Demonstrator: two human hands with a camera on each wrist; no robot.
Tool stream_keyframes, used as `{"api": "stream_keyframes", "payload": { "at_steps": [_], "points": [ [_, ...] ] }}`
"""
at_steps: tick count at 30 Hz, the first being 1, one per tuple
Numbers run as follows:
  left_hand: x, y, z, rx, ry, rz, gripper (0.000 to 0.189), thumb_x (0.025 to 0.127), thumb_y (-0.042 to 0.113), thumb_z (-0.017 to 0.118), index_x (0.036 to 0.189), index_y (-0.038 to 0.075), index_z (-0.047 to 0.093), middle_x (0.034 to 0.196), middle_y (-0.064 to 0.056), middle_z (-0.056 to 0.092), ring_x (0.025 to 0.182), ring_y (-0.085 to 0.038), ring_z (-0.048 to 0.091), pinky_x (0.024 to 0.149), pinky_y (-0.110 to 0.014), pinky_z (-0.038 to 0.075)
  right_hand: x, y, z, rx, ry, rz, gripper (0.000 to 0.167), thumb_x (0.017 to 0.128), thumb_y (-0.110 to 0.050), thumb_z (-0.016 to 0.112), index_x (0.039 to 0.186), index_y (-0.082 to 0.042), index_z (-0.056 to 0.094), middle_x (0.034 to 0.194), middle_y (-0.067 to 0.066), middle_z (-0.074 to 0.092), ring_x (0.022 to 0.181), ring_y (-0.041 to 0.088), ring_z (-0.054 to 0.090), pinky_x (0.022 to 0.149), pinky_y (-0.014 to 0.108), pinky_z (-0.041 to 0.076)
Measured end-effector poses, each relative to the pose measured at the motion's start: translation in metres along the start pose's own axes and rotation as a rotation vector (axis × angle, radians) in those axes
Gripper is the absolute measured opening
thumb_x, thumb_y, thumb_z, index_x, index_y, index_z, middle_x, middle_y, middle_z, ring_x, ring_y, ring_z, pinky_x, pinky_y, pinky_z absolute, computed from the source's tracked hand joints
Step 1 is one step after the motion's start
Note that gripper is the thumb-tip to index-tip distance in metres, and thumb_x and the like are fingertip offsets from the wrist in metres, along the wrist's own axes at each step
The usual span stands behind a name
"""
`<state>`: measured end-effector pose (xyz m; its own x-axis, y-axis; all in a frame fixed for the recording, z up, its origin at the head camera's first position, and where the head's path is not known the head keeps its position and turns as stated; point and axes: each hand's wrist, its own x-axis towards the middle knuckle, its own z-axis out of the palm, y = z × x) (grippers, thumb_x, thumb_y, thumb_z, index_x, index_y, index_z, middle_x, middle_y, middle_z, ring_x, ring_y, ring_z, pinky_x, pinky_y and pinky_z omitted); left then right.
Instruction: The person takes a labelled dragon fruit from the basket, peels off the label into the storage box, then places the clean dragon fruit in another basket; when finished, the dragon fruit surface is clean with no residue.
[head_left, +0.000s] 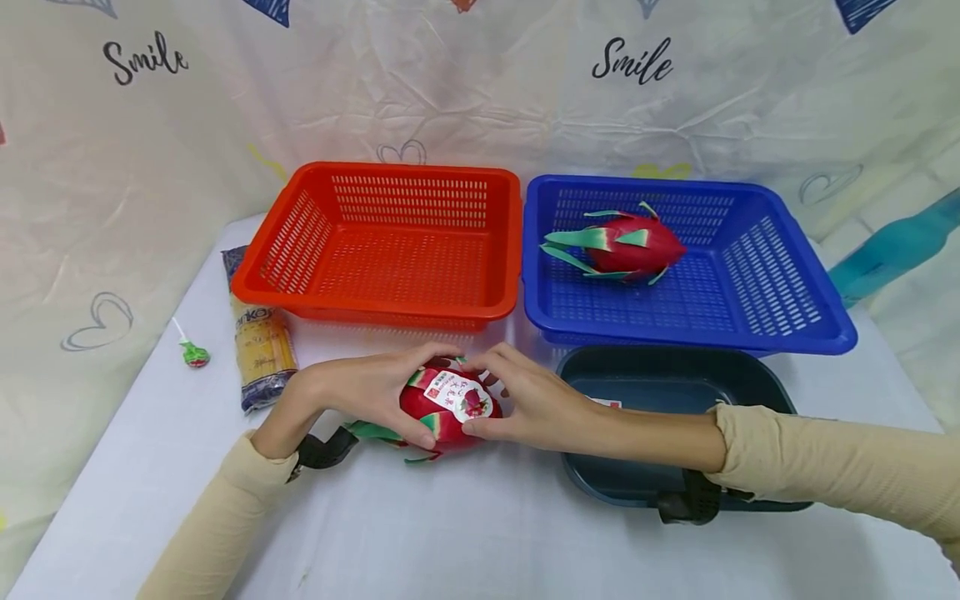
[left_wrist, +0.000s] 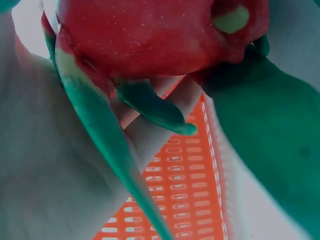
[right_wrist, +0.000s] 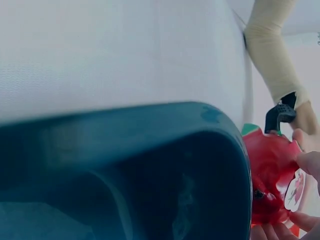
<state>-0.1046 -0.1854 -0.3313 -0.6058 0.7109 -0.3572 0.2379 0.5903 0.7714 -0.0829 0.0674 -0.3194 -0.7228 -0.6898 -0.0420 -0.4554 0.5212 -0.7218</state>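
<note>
A red dragon fruit [head_left: 453,432] with green leaf tips lies on the white table, bearing a white printed sticker [head_left: 450,390] on its upper side. My left hand [head_left: 371,385] grips it from the left, thumb in front and fingers behind. From the right, my right hand [head_left: 543,407] holds the other end with thumb and fingers, the thumb by the sticker's lower edge. Close up in the left wrist view, the dragon fruit [left_wrist: 140,40] rests against the palm with its green leaves hanging out. The right wrist view shows the sticker [right_wrist: 295,191] beside fingertips.
A red basket [head_left: 375,312] stands behind the hands. Right of it, a blue basket [head_left: 675,329] holds another dragon fruit [head_left: 641,246]. A dark tray [head_left: 600,492] sits under my right forearm. At left lie a spaghetti pack [head_left: 262,342] and a lollipop [head_left: 197,356]; a teal bottle [head_left: 892,250] is far right.
</note>
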Motion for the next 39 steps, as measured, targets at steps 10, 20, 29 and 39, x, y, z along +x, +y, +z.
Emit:
{"api": "stream_keyframes", "payload": {
  "at_steps": [10,20,29,39],
  "points": [
    [0.005,-0.009,0.0,-0.063,-0.024,0.03,0.089,0.073,0.043,0.082,0.138,0.028,0.025,0.128,0.005,0.05,0.118,-0.015,0.052,0.082,-0.028,0.058,0.002,-0.003,0.002,-0.015,0.032,0.009,0.06,0.079,-0.033,0.079,0.132,-0.018,0.056,0.117,0.003,0.055,0.107,0.015,0.054,0.079,0.028,0.058],
    [0.008,-0.014,0.001,-0.075,-0.018,0.06,0.086,0.073,0.038,0.082,0.135,0.025,0.024,0.13,0.004,0.048,0.117,-0.015,0.052,0.085,-0.028,0.057,0.013,-0.005,0.005,-0.024,0.028,0.031,0.065,0.076,-0.037,0.081,0.133,-0.015,0.058,0.11,0.004,0.055,0.104,0.015,0.052,0.075,0.02,0.055],
    [0.01,-0.011,0.002,-0.121,-0.032,0.057,0.085,0.073,0.036,0.082,0.134,0.025,0.024,0.13,0.003,0.047,0.118,-0.016,0.052,0.085,-0.029,0.057,0.016,-0.007,0.007,-0.022,0.031,0.062,0.059,0.076,-0.038,0.081,0.128,-0.018,0.062,0.107,0.002,0.053,0.103,0.014,0.05,0.074,0.019,0.052],
    [0.01,-0.011,0.002,-0.12,-0.028,0.029,0.085,0.073,0.037,0.083,0.134,0.025,0.024,0.129,0.004,0.048,0.116,-0.015,0.053,0.085,-0.029,0.057,0.016,-0.009,0.007,-0.01,0.041,0.061,0.054,0.076,-0.036,0.081,0.124,-0.019,0.064,0.106,0.001,0.054,0.101,0.012,0.05,0.073,0.017,0.051]
  ]
}}
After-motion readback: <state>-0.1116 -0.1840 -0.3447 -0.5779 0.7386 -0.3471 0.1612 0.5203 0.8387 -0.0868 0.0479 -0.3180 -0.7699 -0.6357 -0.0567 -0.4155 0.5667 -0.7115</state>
